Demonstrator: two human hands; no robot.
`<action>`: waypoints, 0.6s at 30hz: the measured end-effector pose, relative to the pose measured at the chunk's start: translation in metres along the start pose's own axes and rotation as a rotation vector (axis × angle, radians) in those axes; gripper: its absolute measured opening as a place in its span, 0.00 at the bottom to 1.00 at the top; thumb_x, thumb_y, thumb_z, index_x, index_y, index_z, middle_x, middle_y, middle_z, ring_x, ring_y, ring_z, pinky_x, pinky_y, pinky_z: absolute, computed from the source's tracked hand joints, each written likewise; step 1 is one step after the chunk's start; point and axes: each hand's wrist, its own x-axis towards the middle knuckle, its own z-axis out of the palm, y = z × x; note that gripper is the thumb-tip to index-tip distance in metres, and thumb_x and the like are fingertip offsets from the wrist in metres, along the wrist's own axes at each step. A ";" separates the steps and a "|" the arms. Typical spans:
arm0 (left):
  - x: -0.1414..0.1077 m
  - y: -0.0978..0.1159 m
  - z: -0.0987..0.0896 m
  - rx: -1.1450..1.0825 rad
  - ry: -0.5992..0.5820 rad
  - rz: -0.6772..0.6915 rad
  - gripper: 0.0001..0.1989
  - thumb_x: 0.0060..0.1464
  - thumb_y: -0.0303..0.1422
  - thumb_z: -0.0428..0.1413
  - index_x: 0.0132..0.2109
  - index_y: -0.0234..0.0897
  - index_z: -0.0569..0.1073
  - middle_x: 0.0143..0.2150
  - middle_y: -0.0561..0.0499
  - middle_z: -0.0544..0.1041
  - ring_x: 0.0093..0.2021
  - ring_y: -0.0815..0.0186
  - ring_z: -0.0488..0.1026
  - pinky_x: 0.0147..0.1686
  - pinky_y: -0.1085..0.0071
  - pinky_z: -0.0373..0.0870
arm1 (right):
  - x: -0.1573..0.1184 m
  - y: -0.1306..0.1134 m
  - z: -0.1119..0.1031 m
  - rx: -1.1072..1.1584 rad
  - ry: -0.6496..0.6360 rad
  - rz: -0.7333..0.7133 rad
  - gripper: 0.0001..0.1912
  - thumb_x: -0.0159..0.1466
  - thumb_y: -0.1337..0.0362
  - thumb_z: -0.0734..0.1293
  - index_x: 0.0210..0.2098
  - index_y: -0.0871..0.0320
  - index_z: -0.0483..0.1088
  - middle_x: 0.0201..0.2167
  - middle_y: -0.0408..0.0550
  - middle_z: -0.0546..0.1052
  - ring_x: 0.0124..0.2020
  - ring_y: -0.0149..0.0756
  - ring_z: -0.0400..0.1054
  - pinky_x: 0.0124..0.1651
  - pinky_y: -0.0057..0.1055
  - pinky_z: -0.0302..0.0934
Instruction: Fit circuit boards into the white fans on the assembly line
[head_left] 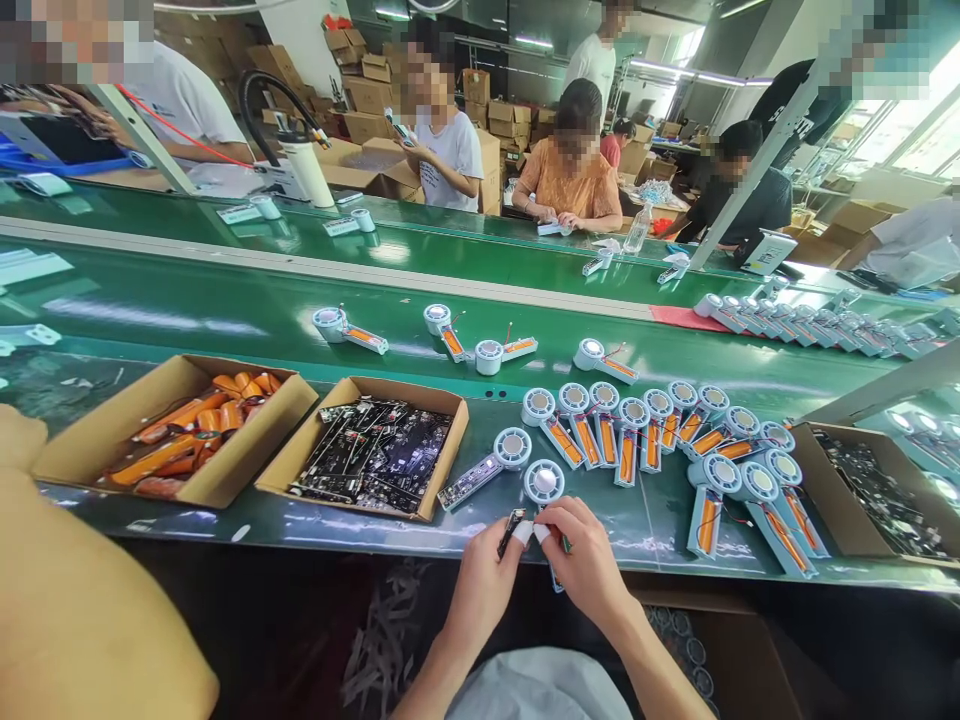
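Observation:
My left hand [484, 565] pinches a small black circuit board [510, 533] just above the bench's front edge. Its tip meets that of my right hand [589, 560], whose fingers are also closed; what they pinch is too small to make out. White covers wrap both thumbs. Directly beyond my hands lies a light-blue handheld fan [544, 482], its handle mostly hidden beneath them. To its left rests another fan [512, 447] with a circuit board fitted in its handle. Several fans with orange batteries in open handles [627, 455] are grouped to the right.
Cardboard boxes hold orange batteries [176, 450], black circuit boards [375, 455] and more boards [877, 490] at the right. Fans [489, 355] lie along the green conveyor [225, 300]. Another person's arm [90, 600] reaches in at left. Several co-workers [574, 180] sit opposite.

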 end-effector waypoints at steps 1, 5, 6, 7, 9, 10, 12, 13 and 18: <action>-0.001 -0.002 0.000 -0.007 -0.015 -0.019 0.16 0.58 0.44 0.53 0.30 0.38 0.74 0.26 0.49 0.76 0.29 0.60 0.70 0.30 0.69 0.64 | 0.000 0.000 0.001 -0.007 0.004 0.011 0.12 0.61 0.76 0.62 0.36 0.54 0.73 0.34 0.46 0.77 0.34 0.38 0.68 0.38 0.31 0.63; -0.004 -0.010 0.000 -0.058 -0.060 -0.081 0.19 0.59 0.48 0.51 0.28 0.39 0.70 0.23 0.53 0.71 0.25 0.63 0.68 0.26 0.71 0.62 | 0.001 0.000 0.004 -0.098 0.022 -0.036 0.13 0.58 0.78 0.62 0.35 0.54 0.71 0.34 0.44 0.77 0.34 0.37 0.66 0.37 0.30 0.60; -0.005 -0.011 0.001 -0.054 -0.065 -0.088 0.19 0.59 0.49 0.51 0.28 0.39 0.69 0.22 0.54 0.70 0.24 0.64 0.67 0.25 0.72 0.61 | 0.001 0.000 0.004 -0.133 0.025 -0.064 0.13 0.58 0.79 0.62 0.35 0.55 0.71 0.34 0.44 0.77 0.34 0.37 0.66 0.37 0.30 0.60; -0.006 -0.012 0.002 -0.042 -0.072 -0.090 0.20 0.59 0.49 0.51 0.28 0.39 0.69 0.22 0.55 0.69 0.24 0.64 0.67 0.25 0.72 0.61 | 0.001 -0.001 0.004 -0.171 0.027 -0.092 0.13 0.58 0.79 0.62 0.35 0.55 0.70 0.34 0.44 0.77 0.33 0.37 0.66 0.36 0.30 0.59; -0.006 -0.012 0.003 0.000 -0.091 -0.076 0.19 0.60 0.48 0.49 0.29 0.39 0.68 0.22 0.55 0.69 0.24 0.64 0.66 0.25 0.72 0.61 | 0.002 -0.002 0.004 -0.249 0.032 -0.142 0.12 0.59 0.79 0.62 0.35 0.55 0.70 0.33 0.44 0.76 0.32 0.36 0.65 0.35 0.31 0.57; -0.006 -0.012 0.004 0.029 -0.098 -0.060 0.19 0.60 0.47 0.47 0.29 0.39 0.68 0.22 0.55 0.69 0.24 0.64 0.66 0.25 0.72 0.61 | 0.002 -0.002 0.004 -0.288 0.035 -0.165 0.12 0.59 0.79 0.62 0.34 0.55 0.69 0.33 0.44 0.76 0.31 0.36 0.64 0.34 0.31 0.57; -0.005 -0.012 0.004 0.112 -0.099 -0.006 0.18 0.62 0.44 0.45 0.28 0.40 0.67 0.23 0.53 0.70 0.25 0.64 0.67 0.26 0.71 0.62 | 0.002 -0.005 0.003 -0.372 0.031 -0.207 0.10 0.61 0.78 0.63 0.33 0.56 0.68 0.32 0.44 0.75 0.30 0.37 0.63 0.33 0.32 0.56; -0.004 -0.013 0.005 0.165 -0.091 0.030 0.17 0.62 0.42 0.44 0.28 0.40 0.67 0.23 0.52 0.71 0.25 0.63 0.68 0.27 0.70 0.63 | 0.002 -0.006 0.003 -0.416 0.025 -0.226 0.10 0.61 0.77 0.63 0.32 0.56 0.68 0.31 0.44 0.74 0.30 0.37 0.63 0.33 0.32 0.55; -0.005 -0.019 0.005 0.381 -0.011 0.194 0.15 0.62 0.35 0.41 0.32 0.41 0.70 0.28 0.46 0.78 0.30 0.57 0.76 0.30 0.65 0.69 | 0.002 -0.012 0.005 -0.572 0.008 -0.270 0.10 0.63 0.75 0.64 0.28 0.56 0.66 0.29 0.44 0.72 0.29 0.37 0.63 0.32 0.34 0.54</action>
